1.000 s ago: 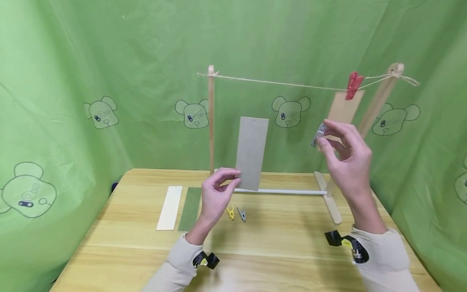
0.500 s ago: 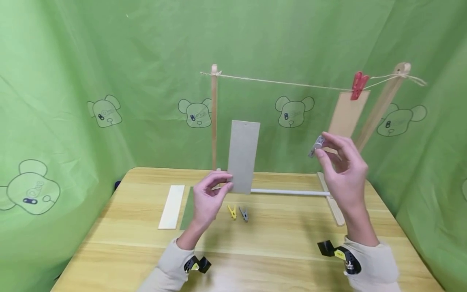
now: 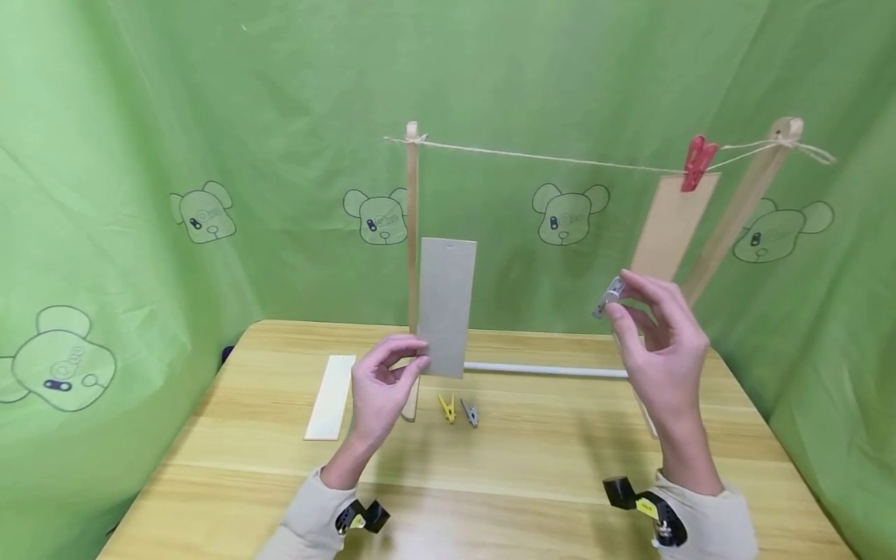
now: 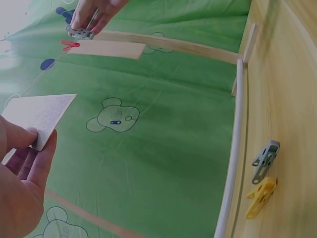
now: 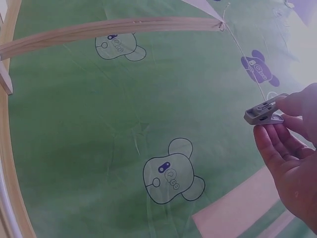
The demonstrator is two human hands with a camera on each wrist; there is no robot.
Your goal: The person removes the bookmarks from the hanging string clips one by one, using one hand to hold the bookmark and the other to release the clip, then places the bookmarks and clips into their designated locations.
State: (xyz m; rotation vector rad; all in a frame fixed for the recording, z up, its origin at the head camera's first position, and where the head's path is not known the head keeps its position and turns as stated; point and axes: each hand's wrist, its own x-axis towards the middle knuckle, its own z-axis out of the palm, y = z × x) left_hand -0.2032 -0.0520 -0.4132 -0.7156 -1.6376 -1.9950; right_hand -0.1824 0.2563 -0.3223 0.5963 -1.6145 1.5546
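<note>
My left hand (image 3: 381,385) pinches a grey rectangular card (image 3: 448,307) by its lower left edge, between thumb and fingers. The card stands upright in the air, a small hole near its top, in front of the left post. On the right, my right hand (image 3: 665,334) pinches a grey clothespin (image 3: 609,298) between thumb and fingertips, below a string (image 3: 532,158). A red clothespin (image 3: 698,163) fastens a tan card (image 3: 675,225) to that string near its right end; my right fingers overlap the card's lower part in the head view.
Wooden posts (image 3: 412,225) hold the string, with a white rod (image 3: 546,369) low between them. On the table (image 3: 532,482) lie a yellow clothespin (image 3: 448,408), another grey clothespin (image 3: 470,413) and a cream card (image 3: 330,397). Green curtains (image 3: 280,155) surround the table.
My left hand has moved left and slightly down with the grey card, now covering the green card on the table. My right hand has come down a little with its clothespin.
</note>
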